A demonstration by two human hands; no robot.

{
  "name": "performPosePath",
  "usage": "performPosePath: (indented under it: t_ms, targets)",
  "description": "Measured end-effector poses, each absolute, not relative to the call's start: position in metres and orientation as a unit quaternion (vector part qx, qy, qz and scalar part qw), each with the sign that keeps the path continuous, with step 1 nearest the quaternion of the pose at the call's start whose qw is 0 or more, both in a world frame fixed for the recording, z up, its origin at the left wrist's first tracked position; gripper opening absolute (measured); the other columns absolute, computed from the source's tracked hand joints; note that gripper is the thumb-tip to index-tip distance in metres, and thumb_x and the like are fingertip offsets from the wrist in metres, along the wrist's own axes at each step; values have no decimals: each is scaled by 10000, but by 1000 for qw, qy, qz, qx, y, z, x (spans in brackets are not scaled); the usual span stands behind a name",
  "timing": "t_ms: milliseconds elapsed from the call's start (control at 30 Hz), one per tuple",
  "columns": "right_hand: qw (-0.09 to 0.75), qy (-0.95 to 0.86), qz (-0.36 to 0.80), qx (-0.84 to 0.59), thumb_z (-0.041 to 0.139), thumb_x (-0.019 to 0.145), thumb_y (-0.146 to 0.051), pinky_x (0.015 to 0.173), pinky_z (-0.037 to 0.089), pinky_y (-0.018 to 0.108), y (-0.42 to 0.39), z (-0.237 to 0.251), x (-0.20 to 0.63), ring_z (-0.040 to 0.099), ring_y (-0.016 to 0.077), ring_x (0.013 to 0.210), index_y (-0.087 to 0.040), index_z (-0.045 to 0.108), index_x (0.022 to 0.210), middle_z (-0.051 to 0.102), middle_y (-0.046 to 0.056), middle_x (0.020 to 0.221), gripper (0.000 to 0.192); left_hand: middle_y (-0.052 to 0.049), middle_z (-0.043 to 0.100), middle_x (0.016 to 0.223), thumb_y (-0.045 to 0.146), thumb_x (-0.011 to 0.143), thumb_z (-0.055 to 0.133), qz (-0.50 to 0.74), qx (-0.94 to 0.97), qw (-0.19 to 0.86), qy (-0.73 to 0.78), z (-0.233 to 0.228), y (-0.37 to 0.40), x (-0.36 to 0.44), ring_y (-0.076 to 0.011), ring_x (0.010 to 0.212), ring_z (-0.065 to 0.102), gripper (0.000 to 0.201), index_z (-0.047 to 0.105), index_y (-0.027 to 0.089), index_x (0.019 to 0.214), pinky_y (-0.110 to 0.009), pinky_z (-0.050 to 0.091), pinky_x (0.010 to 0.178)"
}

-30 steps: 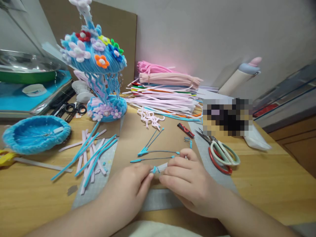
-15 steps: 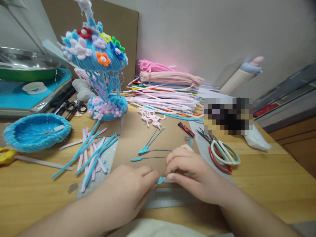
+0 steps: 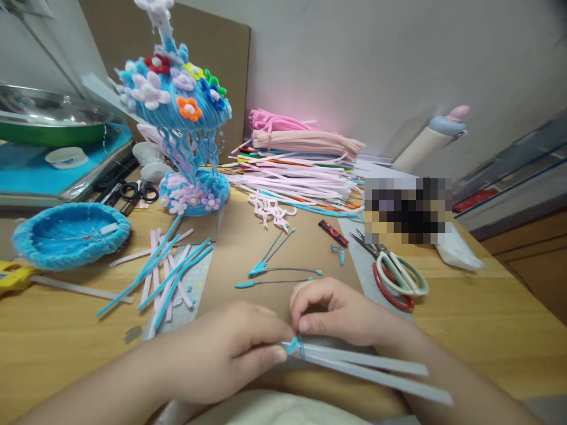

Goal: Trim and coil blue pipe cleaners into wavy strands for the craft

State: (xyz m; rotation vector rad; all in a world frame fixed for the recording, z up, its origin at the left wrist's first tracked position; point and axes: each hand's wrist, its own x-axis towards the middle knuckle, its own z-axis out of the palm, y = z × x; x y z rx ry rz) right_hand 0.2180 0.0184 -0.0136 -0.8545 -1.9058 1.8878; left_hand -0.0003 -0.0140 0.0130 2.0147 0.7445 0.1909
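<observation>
My left hand [image 3: 248,348] pinches the near end of two pale translucent strips [image 3: 367,366], which spread apart toward the right. A short blue fuzzy piece [image 3: 293,345] sits at the pinched end, with thin blue wire [image 3: 302,349] looped around the strips beside it. Close by, my right hand [image 3: 332,310] is closed at the fingertips on what looks like the wire's upper end; the exact grip is partly hidden. On the brown board [image 3: 239,248] just beyond lie thin wires with blue fuzzy tips [image 3: 261,270] and a cluster of pale pink curled pieces [image 3: 270,209].
Blue and pink pipe cleaners [image 3: 172,271] lie left of the board. Scissors [image 3: 394,271] and a red-black clip [image 3: 333,232] are at right. A blue flowered model [image 3: 177,106], a blue fuzzy bowl [image 3: 71,236] and pipe cleaner bundles [image 3: 301,153] stand further back.
The two translucent strips have come into view, pointing right from my left hand. My right hand has shifted slightly left and down, uncovering the wire tips on the board.
</observation>
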Motion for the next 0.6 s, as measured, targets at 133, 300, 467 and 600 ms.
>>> performPosePath:
  t_ms: [133, 300, 467, 600]
  targets:
    - [193, -652, 625, -384, 613, 794, -471, 585, 401, 230, 16, -13, 218, 510, 115, 625, -147, 639, 725, 581, 3, 682, 332, 0, 660, 878, 309, 935, 400, 173, 716, 563, 375, 7, -11, 0, -152, 835, 575, 278, 651, 190, 949, -224, 423, 739]
    - [235, -604, 626, -434, 574, 822, -392, 672, 428, 253, 7, -15, 210, 538, 129, 670, -163, 625, 770, 580, -3, 679, 240, 3, 691, 996, 249, 935, 395, 244, 671, 567, 410, -1, -10, 8, -163, 947, 591, 296, 665, 219, 1053, -266, 406, 890]
    - [257, -498, 711, -425, 640, 771, -423, 591, 431, 237, 2, -21, 202, 518, 103, 584, -134, 632, 792, 580, -3, 630, 290, 4, 695, 968, 231, 931, 409, 242, 718, 474, 449, -1, -15, 11, -157, 893, 600, 287, 671, 248, 1047, -249, 416, 817]
    - [286, -512, 699, -409, 656, 776, -414, 617, 451, 240, 0, -18, 201, 539, 104, 624, -137, 656, 842, 627, 20, 698, 285, 3, 693, 1002, 245, 936, 401, 265, 695, 488, 456, -3, -16, 10, -159, 908, 593, 290, 669, 243, 1048, -260, 414, 857]
